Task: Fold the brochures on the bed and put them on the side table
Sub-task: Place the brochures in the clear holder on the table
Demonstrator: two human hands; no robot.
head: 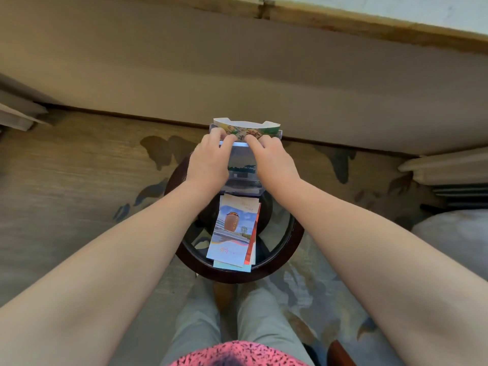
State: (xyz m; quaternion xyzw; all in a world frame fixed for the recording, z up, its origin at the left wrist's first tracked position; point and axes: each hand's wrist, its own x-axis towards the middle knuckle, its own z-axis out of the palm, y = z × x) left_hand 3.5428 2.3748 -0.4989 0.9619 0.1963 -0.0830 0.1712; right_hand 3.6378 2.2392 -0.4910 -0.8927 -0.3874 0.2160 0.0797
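The round glass-topped counter (227, 276) with a dark wood rim carries a loose stack of brochures (232, 228) and, toward its far edge, a clear plastic holder (241, 167).

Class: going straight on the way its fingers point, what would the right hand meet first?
Probably the patterned brochure in the clear holder; the right hand seems to grip it.

Soft, warm, even daylight; brightest strip at the upper right of the frame. Faint shadows, slight softness overall, wide-angle bending at the edges.
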